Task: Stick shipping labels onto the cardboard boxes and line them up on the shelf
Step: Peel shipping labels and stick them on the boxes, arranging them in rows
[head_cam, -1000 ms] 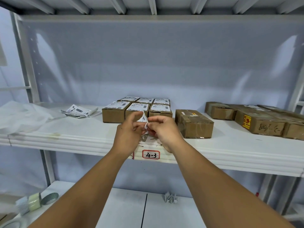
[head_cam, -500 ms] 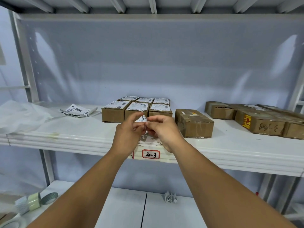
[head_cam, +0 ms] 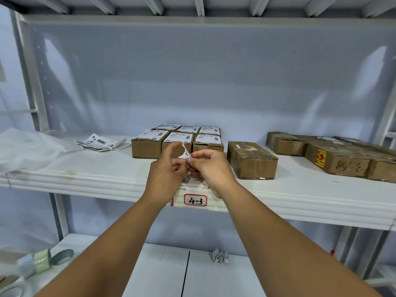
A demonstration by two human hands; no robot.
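While both hands meet just above the front edge of the shelf [head_cam: 85,179], the left hand [head_cam: 166,174] and the right hand [head_cam: 211,168] pinch a small shipping label [head_cam: 186,154] between their fingertips, each closed on a part of it. Compared with a second ago, the paper's free corner now curls up higher and further from the left thumb, and the hands sit a touch more apart at the top, which I read as the label coming away from its backing; whether it is fully free cannot be told, since the fingers hide the lower part. Behind the hands stands a tidy block of six labelled boxes [head_cam: 179,139], two rows of three, touching one another, and they have not moved. Just right of that block sits a bare brown box [head_cam: 251,160] with no white label on its top, near the right hand, so it looks like the likely next target. Further right lie more unlabelled boxes [head_cam: 336,158], well apart from the block. A loose heap of spare labels [head_cam: 99,142] rests on the shelf to the left, beside a crumpled plastic sheet [head_cam: 27,146]. On the lower level a crumpled scrap of paper [head_cam: 220,256] lies near the middle. By my judgement, the peel is nearly done and sticking comes next, with the risk that the thin paper folds onto itself
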